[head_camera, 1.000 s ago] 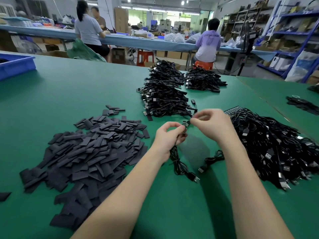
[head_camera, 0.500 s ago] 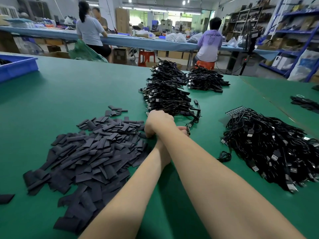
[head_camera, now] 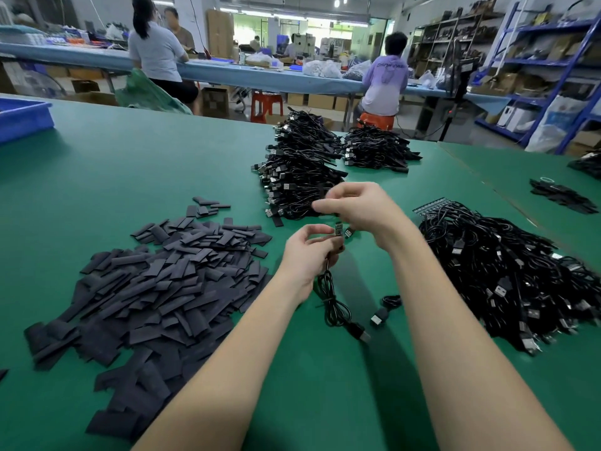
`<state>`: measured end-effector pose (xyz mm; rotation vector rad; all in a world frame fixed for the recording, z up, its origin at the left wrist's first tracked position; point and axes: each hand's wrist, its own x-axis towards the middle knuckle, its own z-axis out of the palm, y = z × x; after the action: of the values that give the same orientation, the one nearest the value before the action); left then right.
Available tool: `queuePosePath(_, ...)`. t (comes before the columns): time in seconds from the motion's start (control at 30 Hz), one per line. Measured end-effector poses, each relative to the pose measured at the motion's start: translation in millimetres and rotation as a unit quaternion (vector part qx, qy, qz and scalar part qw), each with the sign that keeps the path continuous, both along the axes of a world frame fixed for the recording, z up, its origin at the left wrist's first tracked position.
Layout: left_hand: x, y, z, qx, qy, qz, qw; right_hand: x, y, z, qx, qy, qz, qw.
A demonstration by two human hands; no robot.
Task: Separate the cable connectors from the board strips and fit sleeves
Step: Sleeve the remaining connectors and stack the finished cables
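Head view: both hands meet over the middle of the green surface (head_camera: pixel 162 164). The left hand (head_camera: pixel 307 255) grips a bundled black cable (head_camera: pixel 331 304), fingers curled round it just below its small board connector (head_camera: pixel 338 229), which stands up above the thumb. The coil hangs below the hand, and its USB plug (head_camera: pixel 361 333) rests on the surface toward the near edge. The right hand (head_camera: pixel 361 206) hovers just above and beyond the connector with its fingertips pinched together; what they hold is too small to tell. A second cable end (head_camera: pixel 380 315) lies on the surface between the forearms. Toward the left edge spreads a heap of dark flat sleeves (head_camera: pixel 156 288). Toward the right edge lies a pile of black cables (head_camera: pixel 507 271); two more cable stacks (head_camera: pixel 302 164) sit near the far edge.
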<state>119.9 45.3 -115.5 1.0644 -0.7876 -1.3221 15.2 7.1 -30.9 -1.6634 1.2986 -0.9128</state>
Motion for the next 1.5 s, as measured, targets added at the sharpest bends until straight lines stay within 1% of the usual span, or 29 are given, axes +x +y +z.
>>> queuePosePath(0.07,2.7,-0.3,0.3,0.0,0.017,0.0,1.0,-28.5,7.0,-14.3,0.046,-0.114,-0.018,0.992)
queuePosePath(0.17,9.7,-1.3,3.9,-0.007,0.046,-0.038,0.998,-52.7,17.2,-42.0,0.119,-0.241,-0.034,0.963)
queuePosePath(0.27,15.8,0.9,8.3,-0.009,0.051,-0.092,0.994,-54.2,23.4,-58.4,0.16,-0.315,-0.031,0.935)
queuePosePath(0.33,16.1,2.4,9.7,-0.011,0.046,-0.113,0.992,-52.5,23.0,-62.9,0.158,-0.338,-0.024,0.928)
queuePosePath(0.47,17.0,3.1,9.0,-0.011,0.04,-0.129,0.991,-48.4,20.5,-65.6,0.149,-0.352,-0.024,0.924)
queuePosePath(0.63,16.7,4.2,9.9,-0.014,0.038,-0.124,0.991,-49.9,18.3,-70.4,0.146,-0.379,-0.025,0.914)
queuePosePath(0.77,16.4,6.0,10.8,-0.016,0.028,-0.124,0.992,-48.4,19.6,-70.2,0.142,-0.37,-0.008,0.918)
queuePosePath(0.87,18.2,7.1,12.3,-0.018,0.023,-0.128,0.991,-49.4,20.4,-70.7,0.127,-0.347,0.005,0.929)
queuePosePath(1.0,21.2,8.7,14.8,-0.026,0.019,-0.148,0.988,-51.0,20.8,-72.3,0.115,-0.338,0.04,0.933)
queuePosePath(1.13,26.1,11.4,16.3,-0.023,0.029,-0.18,0.983,-53.1,20.1,-74.9,0.127,-0.334,0.09,0.93)
queuePosePath(1.23,28.4,11.9,16.1,-0.01,0.053,-0.199,0.979,-53.8,20.1,-77.7,0.136,-0.34,0.117,0.923)
queuePosePath(1.3,28.1,12.0,15.5,-0.001,0.071,-0.211,0.975,-53.3,21.2,-78.2,0.133,-0.324,0.136,0.927)
queuePosePath(1.4,26.6,10.6,14.4,-0.006,0.06,-0.191,0.98,-53.5,21.6,-74.5,0.116,-0.282,0.12,0.945)
queuePosePath(1.5,25.0,8.9,14.9,-0.043,0.029,-0.156,0.986,-56.8,19.8,-69.7,0.095,-0.263,0.079,0.957)
